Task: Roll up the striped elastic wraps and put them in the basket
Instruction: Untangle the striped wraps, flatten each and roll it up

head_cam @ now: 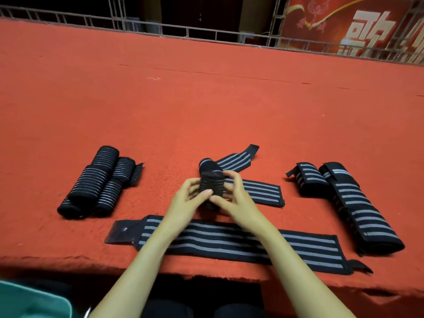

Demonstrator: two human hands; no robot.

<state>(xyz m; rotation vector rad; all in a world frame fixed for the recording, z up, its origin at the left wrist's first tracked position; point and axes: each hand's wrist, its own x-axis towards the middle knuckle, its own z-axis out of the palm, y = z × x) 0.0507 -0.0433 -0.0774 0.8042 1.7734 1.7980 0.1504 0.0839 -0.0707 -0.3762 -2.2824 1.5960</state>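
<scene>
Both busy: your left hand (pixel 191 196) and right hand (pixel 232 193) grip one part-rolled wrap (pixel 210 183); next, probably wind toward its one-o'clock tail (pixel 238 159).

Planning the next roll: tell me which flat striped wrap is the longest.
The striped wrap along the near edge of the table; the flat one behind it is clearly shorter.

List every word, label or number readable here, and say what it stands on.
"歌", likely: large white character on the red banner, top right.
Second white character beside it: cut off by the frame edge, unreadable.
Black-and-grey striped elastic wraps: no readable label.
</scene>
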